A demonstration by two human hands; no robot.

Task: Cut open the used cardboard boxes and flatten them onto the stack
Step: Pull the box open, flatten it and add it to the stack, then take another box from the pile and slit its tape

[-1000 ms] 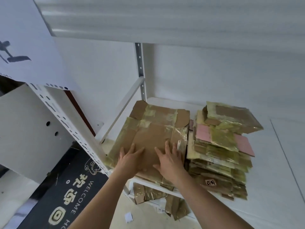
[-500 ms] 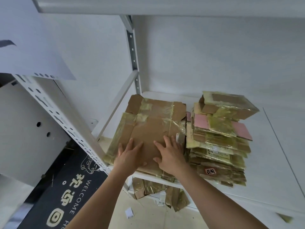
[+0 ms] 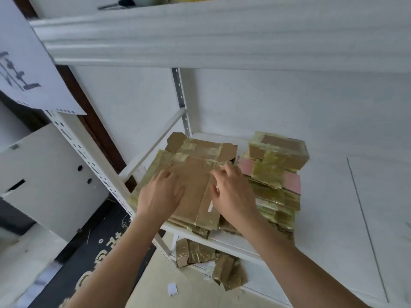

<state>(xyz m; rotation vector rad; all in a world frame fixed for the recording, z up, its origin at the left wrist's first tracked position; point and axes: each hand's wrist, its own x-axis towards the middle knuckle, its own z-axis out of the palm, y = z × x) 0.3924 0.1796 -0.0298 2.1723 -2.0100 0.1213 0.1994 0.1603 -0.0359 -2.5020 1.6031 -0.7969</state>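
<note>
A white metal shelving unit [image 3: 184,112] fills the frame against a white wall, its upper shelf running blurred across the top. On the lower shelf [image 3: 226,240], at centre, lies a flattened cardboard box [image 3: 195,174], brown with yellowed shiny tape, topping a low pile. My left hand [image 3: 160,194] rests flat on its left part, fingers spread and slightly apart, palm down, gripping nothing. My right hand [image 3: 233,192] presses on the right part of the same sheet; its fingers are loosely curled, and motion blur keeps me from telling whether the fingertips pinch the tape edge or merely touch it. Just beside, at centre right, stands a taller stack of flattened boxes [image 3: 275,181], with pink sheets showing between layers; my right wrist hides its lower left corner. Below the shelf, at lower centre, more taped cardboard pieces [image 3: 211,261] lie partly hidden by the shelf edge. A dark doormat [image 3: 89,252] with pale lettering is cut off at lower left by my forearm. A white paper sheet [image 3: 29,72] with blurred markings hangs at upper left.
</note>
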